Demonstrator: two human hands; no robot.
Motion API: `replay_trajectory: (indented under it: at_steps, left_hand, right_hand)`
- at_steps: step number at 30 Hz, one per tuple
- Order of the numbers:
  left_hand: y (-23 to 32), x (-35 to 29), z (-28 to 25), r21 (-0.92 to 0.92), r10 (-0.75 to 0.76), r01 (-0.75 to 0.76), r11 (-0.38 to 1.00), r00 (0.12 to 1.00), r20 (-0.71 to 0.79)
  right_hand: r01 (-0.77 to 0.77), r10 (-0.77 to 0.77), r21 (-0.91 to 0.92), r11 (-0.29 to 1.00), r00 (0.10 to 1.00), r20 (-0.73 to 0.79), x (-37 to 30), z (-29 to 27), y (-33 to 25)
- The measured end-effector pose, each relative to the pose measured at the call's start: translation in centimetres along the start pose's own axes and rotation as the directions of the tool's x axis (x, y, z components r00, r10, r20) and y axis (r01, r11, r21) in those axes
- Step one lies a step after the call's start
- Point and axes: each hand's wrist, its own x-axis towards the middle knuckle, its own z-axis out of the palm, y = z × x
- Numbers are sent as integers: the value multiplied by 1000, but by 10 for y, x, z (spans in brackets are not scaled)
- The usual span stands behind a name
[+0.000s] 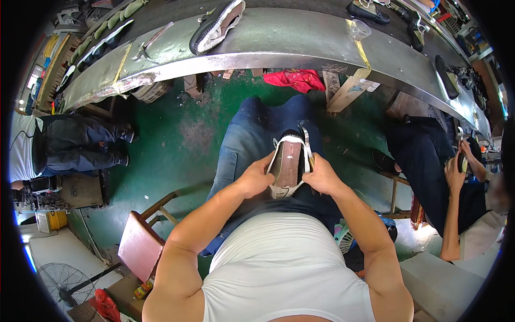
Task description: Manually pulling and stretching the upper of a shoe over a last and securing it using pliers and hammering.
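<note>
Left hand [256, 178] pinches a shoe [289, 165] by its left rim; right hand [323, 178] clasps a metal tool [307, 141] (silvery, from here).

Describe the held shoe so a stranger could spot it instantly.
From the long metal bench, drop to the blue jeans. Over them, between left hand and right hand, is the brown-centred, white-edged shoe, held, unlike shoes on the bench.

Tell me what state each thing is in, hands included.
Left hand, gripping the shoe's left edge
Right hand, closed on the metal tool
Shoe, brown face up
Metal tool, against the shoe's right edge
Red cloth, crumpled
Fan, running or not, cannot tell
</note>
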Motion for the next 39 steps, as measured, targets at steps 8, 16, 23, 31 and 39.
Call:
replay_trajectory:
  at_steps: [8, 16, 23, 31, 39]
  left_hand:
    - [-27, -12, 4, 179, 2, -4, 984, 1000, 14]
    - [-39, -14, 19, 353, 46, -32, 935, 998, -33]
    - [-43, -8, 25, -573, -142, 37, 818, 980, -139]
    - [-83, 31, 23, 93, 82, -27, 995, 738, -669]
    - [-46, 16, 33, 399, 263, -14, 917, 773, -578]
  right_hand:
    - [159, -139, -261, 952, 986, 92, -57, -38, -3]
    - [431, -284, -692, 579, 902, 324, -51, -23, -31]
    - [530, -164, -617, 581, 819, 549, -27, -28, -40]
    - [405, -216, -489, 772, 892, 397, -35, -1, -12]
    - [492, -528, -698, 521, 828, 189, -13, -7, -10]
